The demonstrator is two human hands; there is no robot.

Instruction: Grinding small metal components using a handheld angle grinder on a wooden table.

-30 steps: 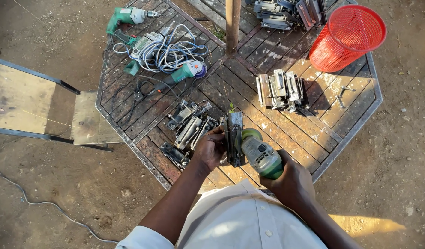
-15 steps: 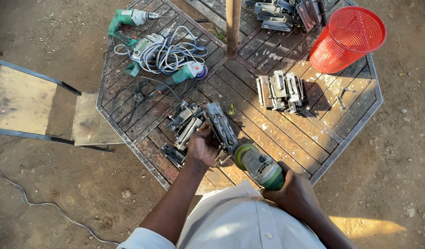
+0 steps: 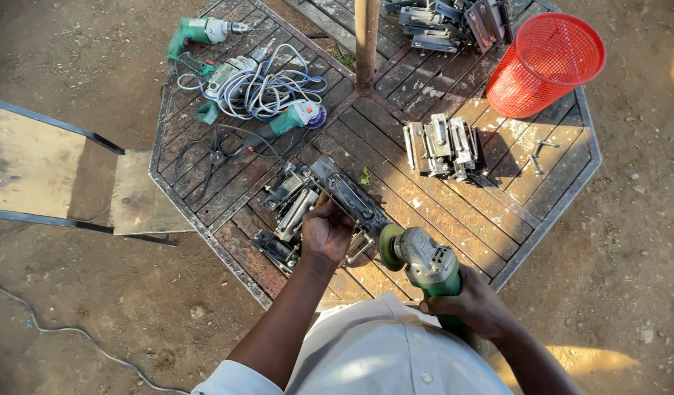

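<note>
Left hand (image 3: pixel 326 232) grips metal bracket (image 3: pixel 349 196); right hand (image 3: pixel 474 303) grips grinder (image 3: pixel 425 262); red basket (image 3: pixel 545 64) well apart.

No packages, no signs, no screens anywhere on the wooden table (image 3: pixel 542 197), no readable labels showing on the tools

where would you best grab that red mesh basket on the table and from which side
Grip the red mesh basket at its open rim, coming from the upper right. It lies tipped with the mouth facing that way, so the rim edge is exposed; the tapered mesh wall looks too wide to close a hand around.
</note>
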